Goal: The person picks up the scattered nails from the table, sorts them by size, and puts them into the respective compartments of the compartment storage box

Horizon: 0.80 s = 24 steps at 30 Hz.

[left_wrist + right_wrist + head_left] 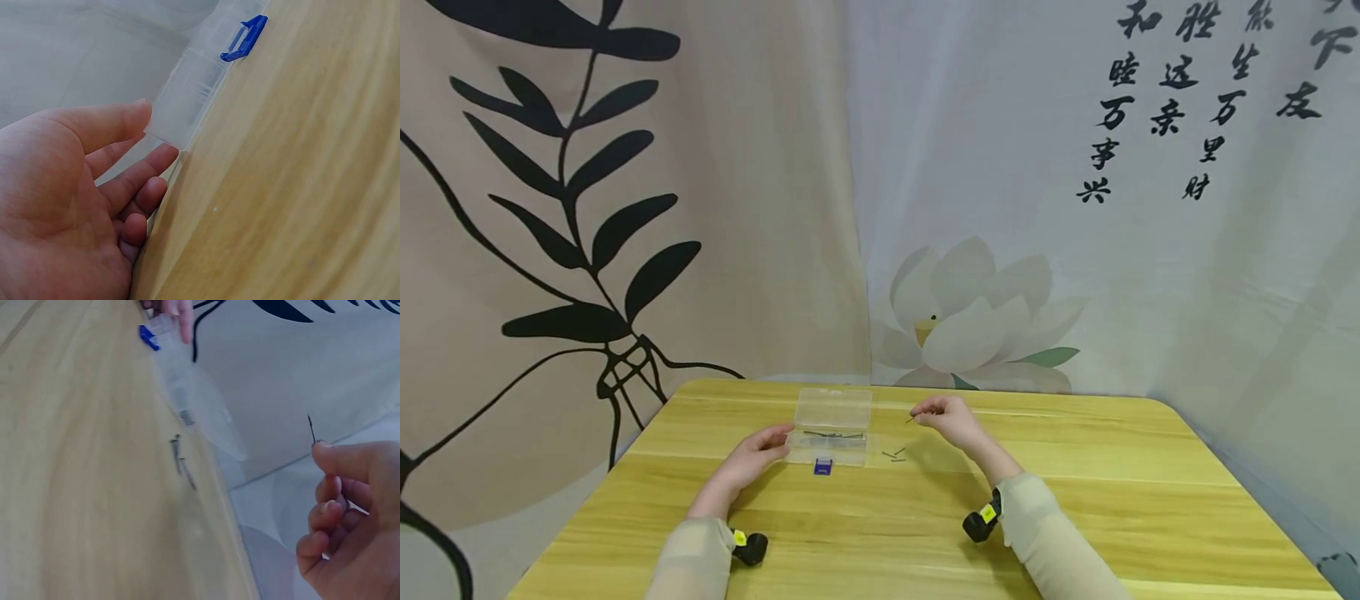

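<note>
table (1075,500): yellow wood | backdrop (1150,275): lotus print, black script | left curtain (737,208): black leaf print

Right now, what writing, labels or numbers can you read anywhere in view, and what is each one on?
"和 睦 万 事 兴": black brush column on the backdrop cloth.
"胜 这 亲": the next column, loosely read.
"生 万 里 财": third column; its top character is cut off.
"下 友": last column, cut off at the edge.
Yellow tags on the wrist cameras: too small to read.
Clear plastic box: no label visible.
</note>
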### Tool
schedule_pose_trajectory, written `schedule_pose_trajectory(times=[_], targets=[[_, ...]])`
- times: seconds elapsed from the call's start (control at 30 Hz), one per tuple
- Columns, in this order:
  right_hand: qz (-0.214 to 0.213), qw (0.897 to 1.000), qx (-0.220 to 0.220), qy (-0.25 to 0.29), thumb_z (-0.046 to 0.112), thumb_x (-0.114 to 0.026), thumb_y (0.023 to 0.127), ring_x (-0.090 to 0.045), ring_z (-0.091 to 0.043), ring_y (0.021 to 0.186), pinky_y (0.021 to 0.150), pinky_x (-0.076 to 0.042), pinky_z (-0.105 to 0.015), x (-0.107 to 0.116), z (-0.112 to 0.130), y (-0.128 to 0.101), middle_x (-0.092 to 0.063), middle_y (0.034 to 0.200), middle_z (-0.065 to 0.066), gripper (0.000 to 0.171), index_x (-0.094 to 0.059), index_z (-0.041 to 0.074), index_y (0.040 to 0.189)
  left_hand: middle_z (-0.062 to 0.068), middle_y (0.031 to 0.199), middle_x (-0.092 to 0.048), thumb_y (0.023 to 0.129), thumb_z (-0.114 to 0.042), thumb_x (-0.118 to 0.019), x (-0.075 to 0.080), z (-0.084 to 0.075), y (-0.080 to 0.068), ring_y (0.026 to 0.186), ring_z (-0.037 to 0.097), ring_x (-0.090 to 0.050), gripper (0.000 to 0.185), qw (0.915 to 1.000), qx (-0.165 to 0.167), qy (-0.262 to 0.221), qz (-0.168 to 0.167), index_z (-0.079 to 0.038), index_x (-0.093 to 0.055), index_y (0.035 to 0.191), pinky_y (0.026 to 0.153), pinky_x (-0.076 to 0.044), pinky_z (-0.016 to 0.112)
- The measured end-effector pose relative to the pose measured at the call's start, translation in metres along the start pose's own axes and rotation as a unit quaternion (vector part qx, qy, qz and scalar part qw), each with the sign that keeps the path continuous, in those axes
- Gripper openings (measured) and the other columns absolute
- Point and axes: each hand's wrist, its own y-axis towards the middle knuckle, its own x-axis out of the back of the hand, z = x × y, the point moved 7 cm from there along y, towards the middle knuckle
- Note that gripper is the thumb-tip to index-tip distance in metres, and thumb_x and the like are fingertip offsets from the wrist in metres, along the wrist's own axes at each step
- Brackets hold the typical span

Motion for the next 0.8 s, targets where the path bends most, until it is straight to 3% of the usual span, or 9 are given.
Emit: schedule_pose_trajectory(times=[0.13,0.27,0.53,0.8], targets=[[0.004,1.0,0.012,-0.009,0.01,-0.062,0.094,-0.052,-0.023,0.076,0.067,-0.043,-0.031,-0.012,-0.002,0.007,-0.067,0.092,-0.002,0.018,-0.071,-0.004,0.103,0.025,0.137,-0.048,0.098,-0.013,-0.057,0.0,0.0,0.0,0.126,0.04,-0.043,0.045,1.0,-0.003,0.003,-0.002,-0.003,-0.048,0.141,0.101,-0.038,0.053],[0.007,1.0,0.023,-0.019,0.009,-0.063,0.094,-0.049,-0.015,0.072,0.065,-0.044,-0.03,-0.023,-0.003,0.013,-0.067,0.09,-0.002,0.017,-0.071,-0.003,0.102,0.023,0.137,-0.049,0.099,-0.014,-0.057,0.0,0.002,0.001,0.125,0.038,-0.044,0.045,1.0,-0.002,0.005,-0.004,-0.003,-0.049,0.141,0.1,-0.039,0.052],[0.022,0.998,0.044,-0.029,0.007,-0.064,0.092,-0.05,-0.014,0.072,0.065,-0.044,-0.03,-0.044,0.004,0.021,-0.067,0.089,-0.004,0.014,-0.073,-0.002,0.098,0.022,0.135,-0.05,0.098,-0.013,-0.058,-0.002,0.004,0.003,0.124,0.038,-0.046,0.044,1.0,-0.005,0.001,-0.002,-0.004,-0.05,0.14,0.1,-0.039,0.053],[0.03,0.995,0.058,-0.076,0.007,-0.066,0.089,-0.047,-0.012,0.069,0.061,-0.04,-0.026,-0.067,0.008,0.03,-0.068,0.088,0.001,0.011,-0.076,0.005,0.093,0.025,0.135,-0.049,0.099,-0.01,-0.056,-0.001,0.0,0.001,0.124,0.041,-0.045,0.044,0.9999,-0.011,0.005,0.001,-0.001,-0.049,0.141,0.1,-0.039,0.054]])
